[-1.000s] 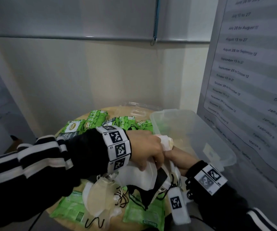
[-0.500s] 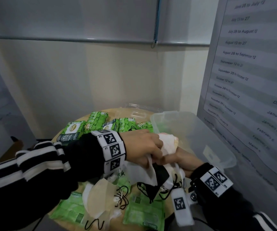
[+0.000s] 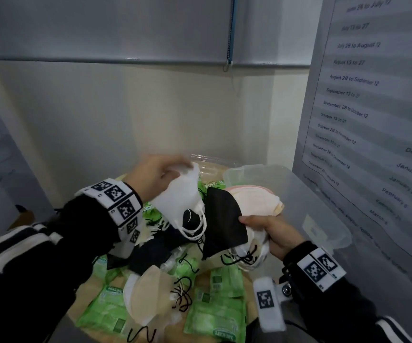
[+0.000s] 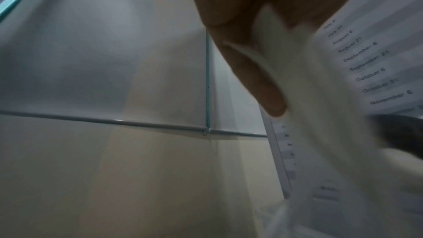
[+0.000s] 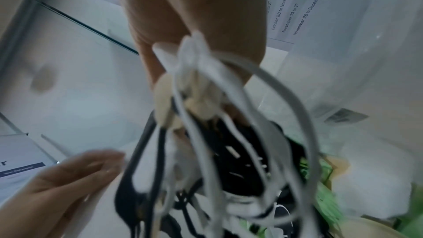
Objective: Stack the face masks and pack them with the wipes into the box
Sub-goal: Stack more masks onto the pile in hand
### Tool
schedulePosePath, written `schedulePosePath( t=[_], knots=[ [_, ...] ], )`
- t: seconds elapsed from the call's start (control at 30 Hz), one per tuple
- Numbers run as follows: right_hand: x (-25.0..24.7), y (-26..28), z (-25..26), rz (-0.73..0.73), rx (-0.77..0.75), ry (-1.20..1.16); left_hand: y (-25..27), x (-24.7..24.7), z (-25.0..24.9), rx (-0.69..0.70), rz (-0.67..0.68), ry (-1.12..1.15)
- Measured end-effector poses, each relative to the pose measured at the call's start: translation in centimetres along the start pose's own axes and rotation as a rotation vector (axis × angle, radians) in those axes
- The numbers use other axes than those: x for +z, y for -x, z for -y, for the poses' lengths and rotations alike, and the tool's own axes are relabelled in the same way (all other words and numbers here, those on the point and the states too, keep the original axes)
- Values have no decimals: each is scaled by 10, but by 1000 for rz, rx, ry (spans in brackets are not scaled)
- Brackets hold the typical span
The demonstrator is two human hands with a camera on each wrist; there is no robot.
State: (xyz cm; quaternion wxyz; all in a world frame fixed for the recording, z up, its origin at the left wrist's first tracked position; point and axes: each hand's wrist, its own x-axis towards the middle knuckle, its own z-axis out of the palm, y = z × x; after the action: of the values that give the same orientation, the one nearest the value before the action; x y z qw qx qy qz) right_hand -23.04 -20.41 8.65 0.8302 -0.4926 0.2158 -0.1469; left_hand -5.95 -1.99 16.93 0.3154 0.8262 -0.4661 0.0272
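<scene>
The left hand [image 3: 154,173], a second ago pressed low against the right over the pile, is now raised and drawn back to the left, pinching a white mask [image 3: 179,198] by its top edge so it hangs free, ear loops dangling. That looks like one mask lifted off to be laid onto the stack next.

Below it, loose masks [image 3: 150,295] and green wipes [image 3: 216,315] lie scattered on the round table [image 3: 96,288], so much sorting remains.

To the right, the right hand [image 3: 275,235] grips the stack [image 3: 227,219], a black mask on top with pink and cream ones fanned behind, its fingers curled round the gathered ends and loops. The stack sits beside the clear box [image 3: 321,209], not yet inside; the box's contents are hard to tell.
</scene>
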Motion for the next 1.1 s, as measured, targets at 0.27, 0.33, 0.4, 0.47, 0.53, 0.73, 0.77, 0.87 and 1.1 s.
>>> schedulePosePath(
  t=[0.27,0.33,0.4,0.47,0.53,0.73,0.77,0.87,1.1],
  knots=[
    [14,3,-1,75,-47,-39,11,28,-17,-155,211,102],
    [15,3,0,78,-60,-44,11,34,-18,-161,212,139],
    [14,1,1,60,-69,-63,9,36,-16,-151,183,146],
    [10,1,1,30,-71,-87,7,33,-12,-174,125,178],
    [5,1,2,-6,-64,-106,5,27,-7,-210,40,192],
    [0,4,3,29,-30,-117,-4,9,4,-304,-218,277],
    [1,5,4,55,-27,-117,-6,8,5,-311,-250,300],
    [6,7,7,114,-26,-121,-8,8,3,-306,-221,309],
    [15,7,7,172,0,-57,5,26,-16,-107,218,388]
  ],
)
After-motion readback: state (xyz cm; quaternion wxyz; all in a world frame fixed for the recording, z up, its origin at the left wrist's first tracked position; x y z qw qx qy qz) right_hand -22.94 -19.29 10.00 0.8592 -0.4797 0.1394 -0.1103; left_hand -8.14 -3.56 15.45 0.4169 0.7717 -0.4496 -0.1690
